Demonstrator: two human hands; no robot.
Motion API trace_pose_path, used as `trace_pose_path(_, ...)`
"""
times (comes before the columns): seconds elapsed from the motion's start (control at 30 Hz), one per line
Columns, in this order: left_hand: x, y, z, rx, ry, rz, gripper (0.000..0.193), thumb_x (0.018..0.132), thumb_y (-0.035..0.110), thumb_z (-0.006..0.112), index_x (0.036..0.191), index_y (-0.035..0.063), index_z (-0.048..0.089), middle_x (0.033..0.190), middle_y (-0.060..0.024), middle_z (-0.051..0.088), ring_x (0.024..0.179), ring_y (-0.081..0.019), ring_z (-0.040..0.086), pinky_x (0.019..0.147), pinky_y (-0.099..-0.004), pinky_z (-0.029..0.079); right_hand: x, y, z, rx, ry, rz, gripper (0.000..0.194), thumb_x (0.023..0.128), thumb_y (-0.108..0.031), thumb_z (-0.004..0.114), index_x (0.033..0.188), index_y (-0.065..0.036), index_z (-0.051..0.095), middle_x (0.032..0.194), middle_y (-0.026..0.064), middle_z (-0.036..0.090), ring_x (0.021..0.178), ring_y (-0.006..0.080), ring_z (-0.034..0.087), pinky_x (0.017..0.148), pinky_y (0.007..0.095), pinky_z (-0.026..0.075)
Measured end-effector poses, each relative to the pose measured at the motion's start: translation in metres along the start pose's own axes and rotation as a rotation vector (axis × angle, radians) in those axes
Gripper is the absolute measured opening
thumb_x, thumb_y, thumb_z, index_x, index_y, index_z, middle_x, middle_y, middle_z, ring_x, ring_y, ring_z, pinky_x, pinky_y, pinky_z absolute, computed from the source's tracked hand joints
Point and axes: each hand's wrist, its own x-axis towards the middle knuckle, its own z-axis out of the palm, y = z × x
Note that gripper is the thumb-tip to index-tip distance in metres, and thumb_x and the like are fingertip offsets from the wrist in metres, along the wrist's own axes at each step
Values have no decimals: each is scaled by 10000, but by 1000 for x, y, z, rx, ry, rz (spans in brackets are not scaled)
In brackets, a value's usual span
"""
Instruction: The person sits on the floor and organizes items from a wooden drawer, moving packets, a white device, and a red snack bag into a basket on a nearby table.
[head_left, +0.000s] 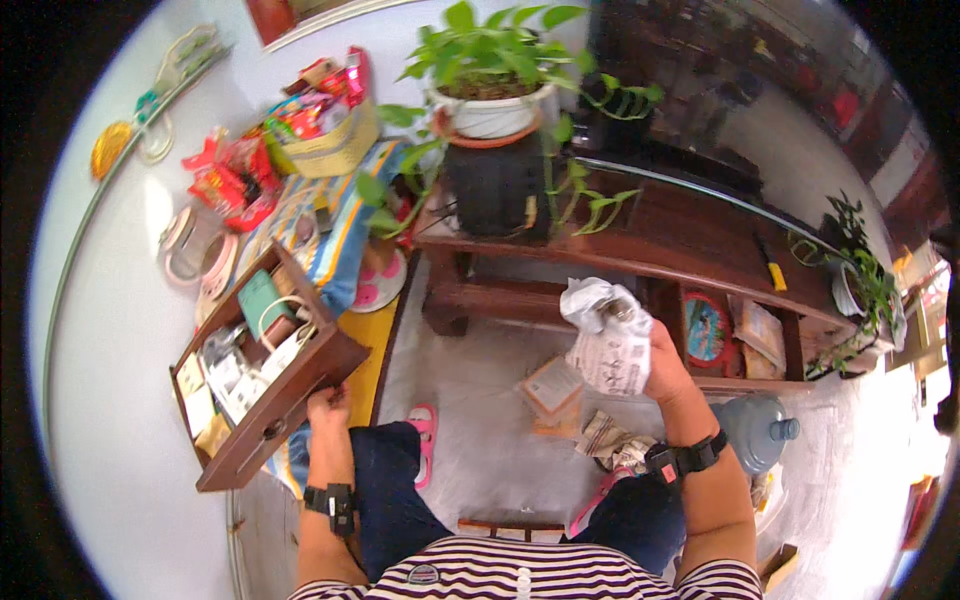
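Note:
My right hand (664, 362) grips a crumpled white plastic bag (609, 352) with dark printing, held up over the floor. What the bag contains is unclear. On the left, a dark wooden drawer (289, 420) rests at an angle, full of small goods. Among them are a green box (264, 298), a white cable (279, 319) and white boxes or adapters (244, 390). My left hand (328, 409) is at the lower edge of the drawer's front panel, fingers curled. Whether those fingers grip the panel or only touch it is hard to see.
Ahead stands a long wooden TV cabinet (645, 240) with an open drawer compartment (791, 345). A potted pothos (491, 116) sits on it. Packets (553, 388), a striped cloth (607, 439) and a blue water jug (754, 431) lie on the floor. A snack basket (337, 142) is back left.

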Motion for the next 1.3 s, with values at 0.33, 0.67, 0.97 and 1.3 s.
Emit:
trace_pose_path(0.33,-18,0,-8,191,-50,-66,286,820,-40,437,1099,7,478,1109,-179,520,1026,-370,535,844,-507,495,33,56,93,-31,-114,66,383,850,-39,639,1221,-46,545,1143,45,618,1011,138,600,883,319,483)
trace_pose_path(0.67,-200,-59,30,1085,-988,-9,413,897,254,589,1230,22,514,1160,-88,593,1086,-183,543,908,-318,422,19,93,118,65,-95,201,311,853,-45,626,1161,-32,581,1086,57,643,953,141,626,829,307,514)
trace_pose_path(0.97,-280,-73,53,1142,-1031,93,380,812,70,639,1175,5,544,1110,-83,598,1027,-160,562,878,-298,453,-29,127,120,-171,-303,313,288,854,-98,648,1122,-5,599,1052,24,639,977,119,569,880,302,452)
trace_pose_path(1.3,-306,-71,25,1451,-1229,378,611,721,157,757,1250,0,493,1162,-163,588,1074,-224,561,921,-323,431,-72,145,128,-74,-106,157,485,745,60,626,1213,-33,535,1145,32,604,1043,147,567,922,312,439)
